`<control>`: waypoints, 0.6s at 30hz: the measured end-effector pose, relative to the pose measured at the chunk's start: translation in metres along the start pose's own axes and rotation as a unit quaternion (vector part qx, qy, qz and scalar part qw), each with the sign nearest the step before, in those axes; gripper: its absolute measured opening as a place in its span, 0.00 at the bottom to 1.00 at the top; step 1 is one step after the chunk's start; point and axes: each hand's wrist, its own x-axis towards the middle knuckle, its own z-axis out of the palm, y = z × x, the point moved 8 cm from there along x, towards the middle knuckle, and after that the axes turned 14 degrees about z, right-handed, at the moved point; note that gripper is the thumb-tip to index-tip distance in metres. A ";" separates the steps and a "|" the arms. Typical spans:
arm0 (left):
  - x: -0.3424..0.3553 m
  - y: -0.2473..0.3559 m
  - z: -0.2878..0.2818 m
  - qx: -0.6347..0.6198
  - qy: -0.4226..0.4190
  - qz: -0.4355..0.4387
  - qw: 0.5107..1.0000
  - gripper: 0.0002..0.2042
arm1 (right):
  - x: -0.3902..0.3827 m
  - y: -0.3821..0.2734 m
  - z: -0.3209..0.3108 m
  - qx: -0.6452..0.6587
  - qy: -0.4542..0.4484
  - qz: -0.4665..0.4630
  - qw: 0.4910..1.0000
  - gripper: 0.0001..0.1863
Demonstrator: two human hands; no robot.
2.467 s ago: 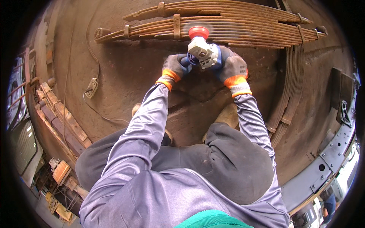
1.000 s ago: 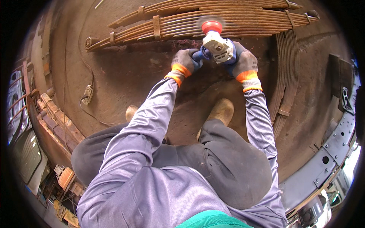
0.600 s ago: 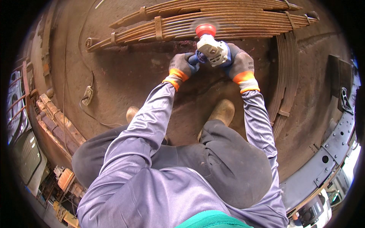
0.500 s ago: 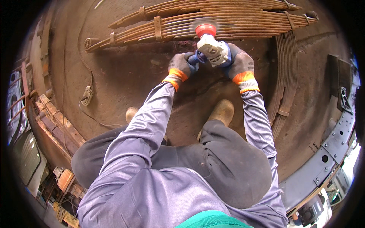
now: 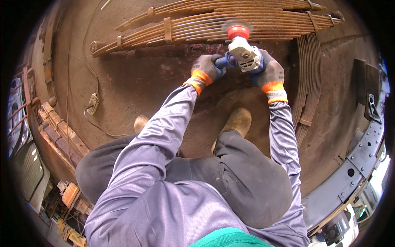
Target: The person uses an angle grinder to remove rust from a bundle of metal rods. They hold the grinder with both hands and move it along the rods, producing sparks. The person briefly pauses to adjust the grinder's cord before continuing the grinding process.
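Note:
An angle grinder point(image 5: 246, 53) with white head, blue body and red cup wheel point(image 5: 238, 31), blurred at its rim, is held over a rusty stack of leaf springs point(image 5: 205, 28). My left hand point(image 5: 204, 69), in a grey glove with orange cuff, is closed on the blue side handle. My right hand point(image 5: 270, 73), gloved alike, is wrapped round the grinder's body. The wheel is at the lower edge of the nearer spring stack, where some leaves show lighter streaks; whether it touches is unclear. A second rusty spring stack point(image 5: 177, 9) lies just beyond.
Another spring pack point(image 5: 307, 78) runs down at the right. A socket strip point(image 5: 93, 103) and cord lie on the left floor, beside rusty metal bars point(image 5: 61, 131). A grey riveted beam point(image 5: 333, 193) curves along the right. My boots point(image 5: 237, 121) and knees are below.
Compared with half a second ago, both hands and the grinder have shifted right along the springs. Since the earliest frame, they have moved right overall, with a brief shift back left between.

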 end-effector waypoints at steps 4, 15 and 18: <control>0.011 0.010 0.011 -0.001 -0.001 0.026 1.000 0.10 | -0.002 0.012 -0.012 -0.021 0.025 -0.002 0.999 0.30; 0.016 0.004 0.011 -0.005 -0.030 -0.010 1.000 0.13 | 0.007 0.010 -0.011 -0.016 0.012 -0.011 1.000 0.32; 0.015 0.016 0.018 0.019 -0.043 0.006 0.999 0.14 | 0.000 0.018 -0.015 -0.011 0.027 -0.015 0.999 0.32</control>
